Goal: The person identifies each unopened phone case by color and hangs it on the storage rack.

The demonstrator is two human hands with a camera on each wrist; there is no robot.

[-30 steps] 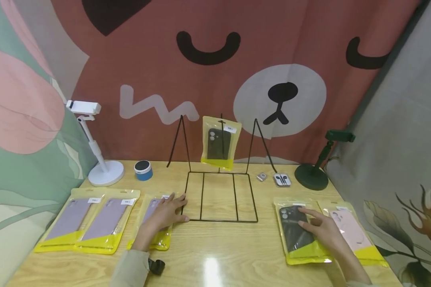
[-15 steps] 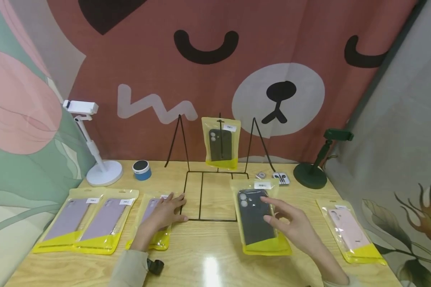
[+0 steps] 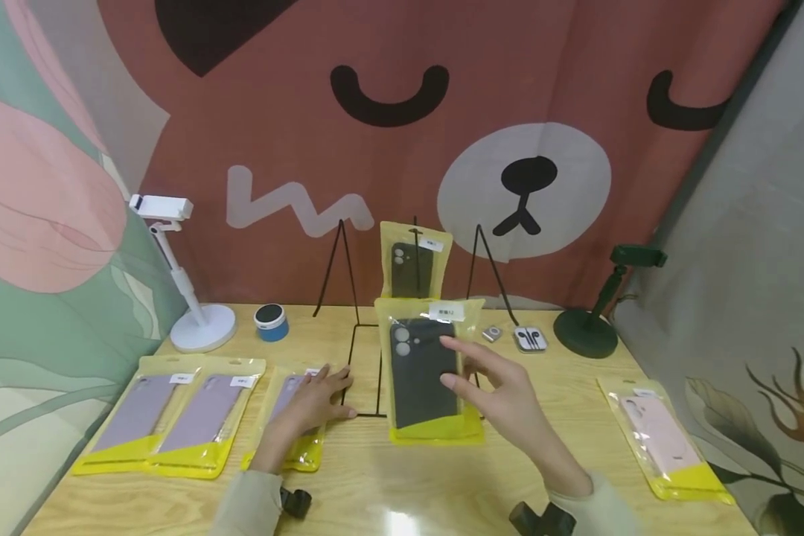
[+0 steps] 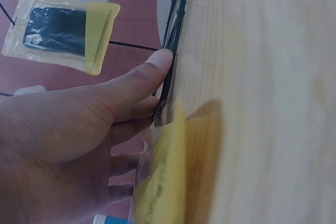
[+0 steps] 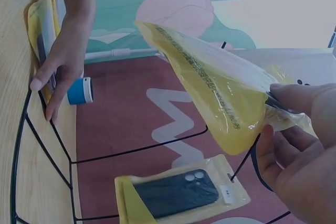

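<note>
In the head view my right hand [image 3: 502,391] pinches the right side of a yellow-edged clear pouch [image 3: 422,417] with a dark phone case in it. The pouch is raised upright over the black wire rack [image 3: 378,372]. My left hand [image 3: 311,406] holds the rack's front left corner with thumb and fingers around the wire, above a pouch with a purple case [image 3: 281,394]. Another dark phone case pouch [image 3: 412,264] hangs on the rack's middle hook, its lower part hidden by the raised pouch. The right wrist view shows the held pouch [image 5: 210,98] from below.
Two more purple case pouches [image 3: 197,417] lie at the left, and a pink case pouch [image 3: 666,439] at the right. Behind stand a white phone stand [image 3: 204,327], a blue speaker [image 3: 271,322], a green stand [image 3: 586,333] and boxed earphones [image 3: 531,339].
My right hand has lifted the dark case pouch from the table's right side and carried it left, to in front of the hanging pouch. The left hand stays at the rack corner.
</note>
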